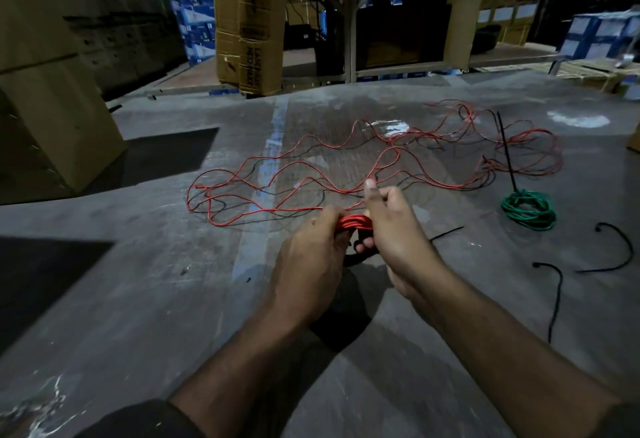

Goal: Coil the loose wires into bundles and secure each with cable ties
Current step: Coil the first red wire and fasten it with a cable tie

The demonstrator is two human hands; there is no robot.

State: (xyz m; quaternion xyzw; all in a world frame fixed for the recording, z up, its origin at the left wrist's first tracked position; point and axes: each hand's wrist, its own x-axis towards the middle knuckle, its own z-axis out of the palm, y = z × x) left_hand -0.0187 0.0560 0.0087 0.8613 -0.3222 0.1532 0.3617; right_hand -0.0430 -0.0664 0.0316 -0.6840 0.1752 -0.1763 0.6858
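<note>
Both grips are busy: our left hand (313,257) curls round the red coil (353,222), and our right hand (391,226) pinches the same coil from the 3 o'clock side, its thumb raised. A dark loop hangs just below the coil between the two hands; we cannot tell what it is. From the coil the loose red and black wires (311,174) trail away toward 12 o'clock in wavy loops across the grey floor (138,299). At 3 o'clock of our hands lies a finished green bundle (528,209), with a long black cable tie (506,150) reaching up from it, and two more black ties (611,250) nearer us. Cardboard boxes (52,91) stand at 10 o'clock; a tall carton (249,22) at 12 o'clock carries print too blurred to read.
</note>
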